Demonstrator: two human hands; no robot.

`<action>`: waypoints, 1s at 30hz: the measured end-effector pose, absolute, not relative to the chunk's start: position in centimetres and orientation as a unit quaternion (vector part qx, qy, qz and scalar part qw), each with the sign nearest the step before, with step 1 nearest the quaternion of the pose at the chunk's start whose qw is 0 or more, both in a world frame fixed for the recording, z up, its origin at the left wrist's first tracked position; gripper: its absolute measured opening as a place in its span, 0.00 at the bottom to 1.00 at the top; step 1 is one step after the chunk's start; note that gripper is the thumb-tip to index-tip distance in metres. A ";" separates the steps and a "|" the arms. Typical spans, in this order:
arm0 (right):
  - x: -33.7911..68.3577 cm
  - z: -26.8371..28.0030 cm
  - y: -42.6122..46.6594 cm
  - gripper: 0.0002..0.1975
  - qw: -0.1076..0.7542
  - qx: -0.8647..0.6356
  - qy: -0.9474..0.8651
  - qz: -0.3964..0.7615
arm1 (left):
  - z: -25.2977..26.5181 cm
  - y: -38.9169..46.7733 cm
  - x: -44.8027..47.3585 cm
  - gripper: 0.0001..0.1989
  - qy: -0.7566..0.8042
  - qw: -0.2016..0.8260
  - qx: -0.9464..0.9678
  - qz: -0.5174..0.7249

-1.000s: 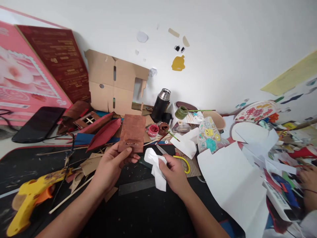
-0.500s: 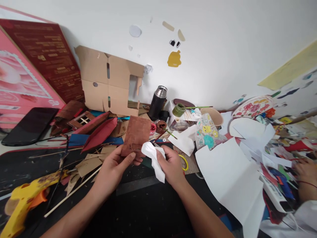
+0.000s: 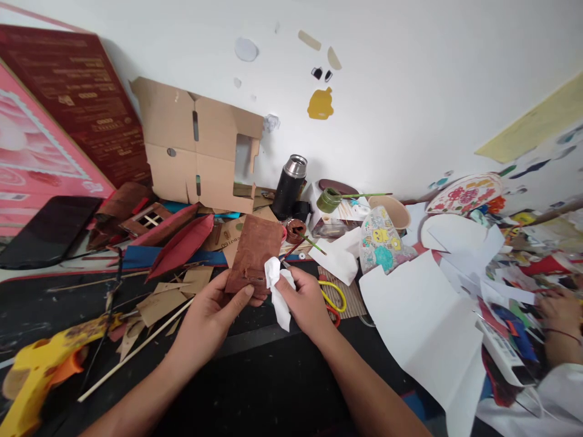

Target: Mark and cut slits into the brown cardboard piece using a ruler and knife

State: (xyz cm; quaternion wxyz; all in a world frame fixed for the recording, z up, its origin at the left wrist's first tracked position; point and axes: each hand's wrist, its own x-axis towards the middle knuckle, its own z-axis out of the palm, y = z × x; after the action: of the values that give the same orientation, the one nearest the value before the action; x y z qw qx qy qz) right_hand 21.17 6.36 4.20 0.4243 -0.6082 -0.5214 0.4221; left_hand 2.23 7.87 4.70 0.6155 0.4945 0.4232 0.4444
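Note:
My left hand (image 3: 216, 309) grips the lower left corner of a brown-painted cardboard piece (image 3: 255, 243), thumb in front and fingers behind. The piece is tilted up toward me, with a rough, torn-looking strip near its lower edge. A crumpled white tissue (image 3: 279, 297) is pinched in my right hand (image 3: 307, 303), its upper end touching the piece's lower right edge. Just behind the piece stands an open jar of brown paint (image 3: 296, 229). Scissors with yellow and red handles (image 3: 334, 296) lie right of my right hand, partly hidden by it.
A yellow glue gun (image 3: 40, 358), cardboard scraps (image 3: 159, 303) and a thin stick (image 3: 132, 352) lie at left. Behind stand a black flask (image 3: 290, 188) and a green paint jar (image 3: 328, 200). White paper (image 3: 423, 315) spreads at right, near another person's hand (image 3: 560, 309).
My right hand and the tissue have shifted slightly left, closer against the cardboard piece. The piece has tilted a little, and more of the scissors shows.

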 end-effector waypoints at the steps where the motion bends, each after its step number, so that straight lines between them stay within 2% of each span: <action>1: 21.1 4.1 6.3 0.19 0.421 -0.610 -0.522 0.422 | 4.7 7.8 2.2 0.17 0.426 0.614 0.494 0.445; 12: 20.8 4.3 5.8 0.21 0.397 -0.616 -0.543 0.410 | 4.5 8.0 2.0 0.20 0.450 0.612 0.474 0.444; 20: 21.8 3.8 5.4 0.17 0.415 -0.628 -0.507 0.420 | 4.9 8.3 2.0 0.19 0.446 0.604 0.469 0.464; 24: 22.4 4.7 5.3 0.18 0.416 -0.624 -0.513 0.417 | 5.0 8.3 1.9 0.20 0.452 0.600 0.478 0.456; 30: 23.1 6.6 5.4 0.13 0.413 -0.636 -0.532 0.376 | 5.0 8.2 1.8 0.20 0.456 0.595 0.508 0.424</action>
State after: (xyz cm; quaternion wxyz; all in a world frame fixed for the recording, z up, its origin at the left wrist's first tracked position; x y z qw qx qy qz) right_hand 23.11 5.41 6.56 0.4132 -0.6364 -0.5320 0.3758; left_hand 1.81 8.18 4.98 0.5953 0.5077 0.4558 0.4243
